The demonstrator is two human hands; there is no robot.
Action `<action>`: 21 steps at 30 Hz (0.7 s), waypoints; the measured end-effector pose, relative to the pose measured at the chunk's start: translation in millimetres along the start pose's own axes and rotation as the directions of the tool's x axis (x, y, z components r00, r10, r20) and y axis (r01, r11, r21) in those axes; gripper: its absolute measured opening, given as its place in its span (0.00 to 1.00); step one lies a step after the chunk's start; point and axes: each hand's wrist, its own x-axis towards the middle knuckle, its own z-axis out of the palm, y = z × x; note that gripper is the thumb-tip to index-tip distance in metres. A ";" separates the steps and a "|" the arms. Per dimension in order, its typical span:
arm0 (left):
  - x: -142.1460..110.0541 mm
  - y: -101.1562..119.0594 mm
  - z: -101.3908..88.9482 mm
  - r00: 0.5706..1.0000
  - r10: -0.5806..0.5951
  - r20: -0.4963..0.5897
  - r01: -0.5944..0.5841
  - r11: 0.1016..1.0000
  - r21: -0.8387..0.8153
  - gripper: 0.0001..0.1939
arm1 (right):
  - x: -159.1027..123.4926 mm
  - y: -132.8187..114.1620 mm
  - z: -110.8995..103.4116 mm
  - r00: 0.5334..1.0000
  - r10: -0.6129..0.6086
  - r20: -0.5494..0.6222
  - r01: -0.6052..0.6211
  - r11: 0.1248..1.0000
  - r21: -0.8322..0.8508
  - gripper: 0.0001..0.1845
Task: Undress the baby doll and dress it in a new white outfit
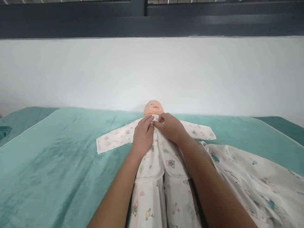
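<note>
A baby doll [153, 108] lies on its back on a teal blanket [59, 158], head toward the wall, arms spread. It wears a white printed romper [161, 161] with small animal figures. Both my hands meet at the doll's chest, just below its chin. My left hand [143, 134] has its fingers curled together, pinching the romper's front edge. My right hand [169, 126] is likewise closed, its fingertips pinching the opposite edge of the cloth at the neckline. The doll's legs run down between my forearms.
A second white printed cloth [256, 180] lies crumpled on the blanket to the right of the doll. A white wall [152, 72] rises behind the bed, with a dark window frame [152, 19] above it.
</note>
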 end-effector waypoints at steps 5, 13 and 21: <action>1.3 -0.4 -0.3 1.000 0.024 0.013 -0.024 0.999 0.029 0.22 | 1.4 -1.8 5.0 0.997 -0.034 -0.075 0.030 0.999 -0.044 0.08; 0.6 1.9 -1.2 1.000 0.012 0.029 -0.013 0.999 0.038 0.23 | 4.8 7.9 11.4 0.965 -0.149 -0.216 0.162 0.986 0.047 0.05; 2.4 1.4 -2.5 0.998 -0.026 0.054 0.026 1.000 0.009 0.25 | 5.2 12.6 16.1 0.932 -0.224 -0.285 0.278 0.946 0.164 0.06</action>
